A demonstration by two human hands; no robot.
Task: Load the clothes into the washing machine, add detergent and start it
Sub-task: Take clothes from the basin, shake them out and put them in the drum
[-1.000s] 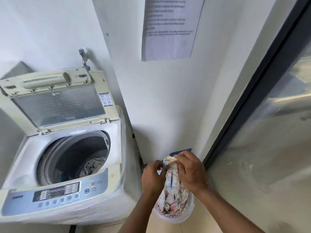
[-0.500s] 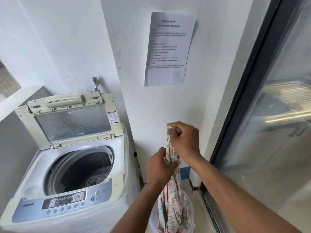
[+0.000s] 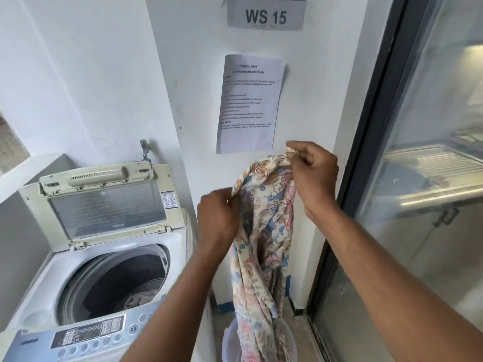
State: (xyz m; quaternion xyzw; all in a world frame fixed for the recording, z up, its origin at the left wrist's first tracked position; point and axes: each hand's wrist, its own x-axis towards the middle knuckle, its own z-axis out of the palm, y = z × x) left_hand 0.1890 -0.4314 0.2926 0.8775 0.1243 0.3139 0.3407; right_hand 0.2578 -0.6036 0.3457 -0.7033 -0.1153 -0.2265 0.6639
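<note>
Cloth, floral, hangs right of the washing machine, its tail in the bucket. We pinch its top with our right hand, left hand gripping the edge, probably to spread it before loading. Beyond, the lid stands open.

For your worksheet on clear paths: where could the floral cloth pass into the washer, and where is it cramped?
The drum mouth is open under the raised lid, with one garment low inside. Free air lies between the left hand and the lid. It is cramped at the bucket, where the floral cloth hangs from the right hand.
</note>
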